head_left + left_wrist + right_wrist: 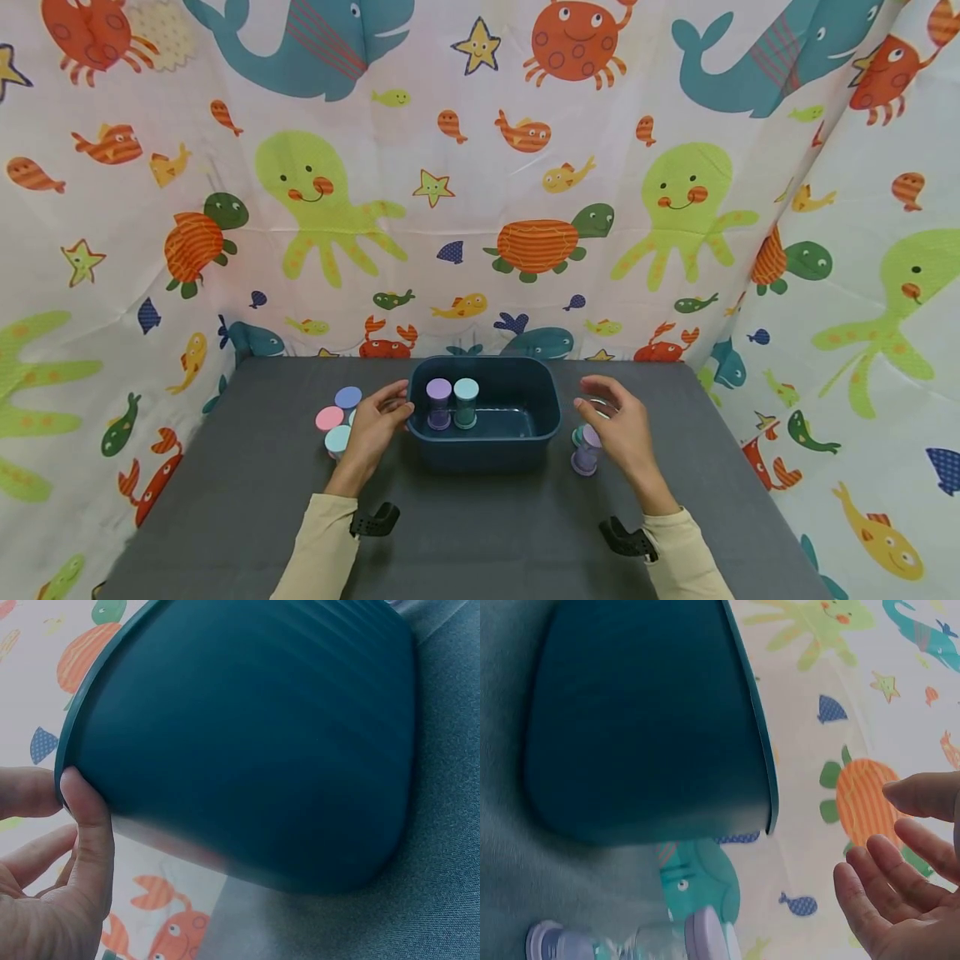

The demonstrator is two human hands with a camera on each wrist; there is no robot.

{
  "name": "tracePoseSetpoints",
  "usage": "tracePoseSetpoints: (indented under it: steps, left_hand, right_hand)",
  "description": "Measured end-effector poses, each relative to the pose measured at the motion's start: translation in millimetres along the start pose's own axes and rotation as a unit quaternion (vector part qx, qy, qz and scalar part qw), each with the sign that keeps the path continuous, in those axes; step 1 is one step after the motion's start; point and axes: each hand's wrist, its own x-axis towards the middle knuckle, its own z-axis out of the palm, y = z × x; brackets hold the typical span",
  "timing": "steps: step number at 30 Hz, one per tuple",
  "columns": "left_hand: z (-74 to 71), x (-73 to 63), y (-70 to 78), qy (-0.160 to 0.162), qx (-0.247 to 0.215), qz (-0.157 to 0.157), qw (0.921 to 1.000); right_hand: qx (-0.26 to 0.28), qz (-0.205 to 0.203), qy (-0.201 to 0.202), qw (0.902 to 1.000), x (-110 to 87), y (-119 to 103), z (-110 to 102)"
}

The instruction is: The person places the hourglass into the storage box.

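A dark teal plastic bin (487,454) sits mid-table. My left hand (377,427) pinches its left rim, the thumb (88,799) on the outer wall and a finger on the other side. Two sand timers stand inside at the left, one with a purple cap (438,387) and one with a mint cap (466,389). My right hand (621,425) hovers apart from the bin's right side, fingers loosely bent, holding nothing. Below it is a purple-capped sand timer (584,460), with a teal-ended one (577,436) partly hidden behind.
Left of the bin are several round-topped pieces, among them blue (348,397), pink (329,418) and mint (338,439); my left hand partly covers the group. The dark grey table (480,533) ends at a sea-animal-print cloth (465,208) behind and at both sides.
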Motion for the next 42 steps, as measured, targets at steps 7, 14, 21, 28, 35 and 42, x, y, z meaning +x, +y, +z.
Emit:
tracePoseSetpoints:
  steps: [7, 14, 21, 28, 35, 42]
  left_hand:
    - [0.4, 0.5, -0.9, 0.001, 0.001, -0.001, 1.0000]
    - [0.2, 1.8, -2.8, 0.003, 0.000, 0.000, 1.0000]
    - [0.2, 1.7, -3.2, 0.002, 0.001, 0.001, 1.0000]
    - [-0.1, 0.6, -2.6, 0.001, 0.001, 0.005, 1.0000]
    - [0.0, 1.0, -3.2, 0.000, -0.003, 0.005, 1.0000]
    - [-0.2, 1.1, -2.5, -0.001, -0.010, 0.007, 0.9999]
  right_hand:
    - [-0.002, 0.000, 0.033, 0.9994, -4.8, 14, -16]
    - [-0.027, 0.026, 0.060, 0.9975, -7.6, 23, -30]
    - [-0.047, 0.039, 0.067, 0.9959, -14.1, 8, -40]
    - [-0.032, 0.034, 0.087, 0.9951, -8.4, 50, -46]
    - [-0.042, 0.051, 0.076, 0.9949, -5.9, 74, -51]
    - [-0.042, 0.079, 0.047, 0.9949, -4.6, 88, -53]
